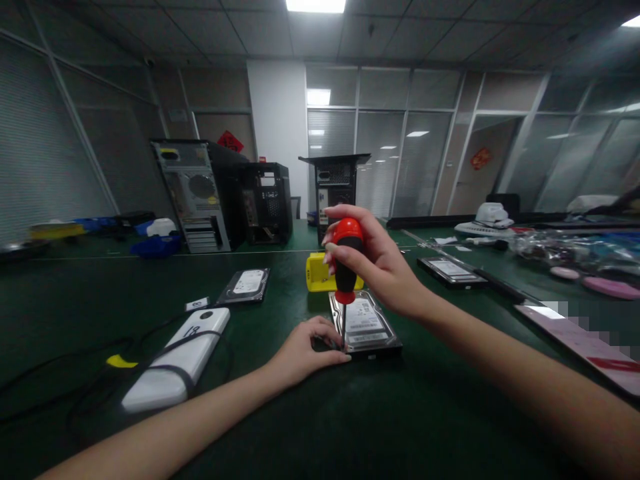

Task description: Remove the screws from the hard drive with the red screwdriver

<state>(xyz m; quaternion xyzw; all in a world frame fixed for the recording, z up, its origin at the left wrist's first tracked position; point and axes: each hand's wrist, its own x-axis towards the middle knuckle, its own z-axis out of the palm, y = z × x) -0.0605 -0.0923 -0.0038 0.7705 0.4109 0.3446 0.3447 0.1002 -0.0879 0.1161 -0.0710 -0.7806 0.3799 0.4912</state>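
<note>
A hard drive [364,323] with a silver top and white label lies flat in front of me. My right hand [373,257] is closed around the red and black handle of a screwdriver [349,263]. The screwdriver stands upright, and its shaft runs down to the drive's near left corner. At that corner my left hand [311,348] grips the drive's edge, thumb and fingers curled close about the screwdriver tip. The tip's exact contact is too small to make out. Right behind the drive sits a yellow tray [316,283], partly hidden by my right hand.
Other hard drives lie to the left [245,285] and right [453,272]. A white power bank [177,360] with a black cable is at the left. Computer cases [200,193] stand at the back. Plastic bags [555,250] and a pink panel [575,340] are at the right.
</note>
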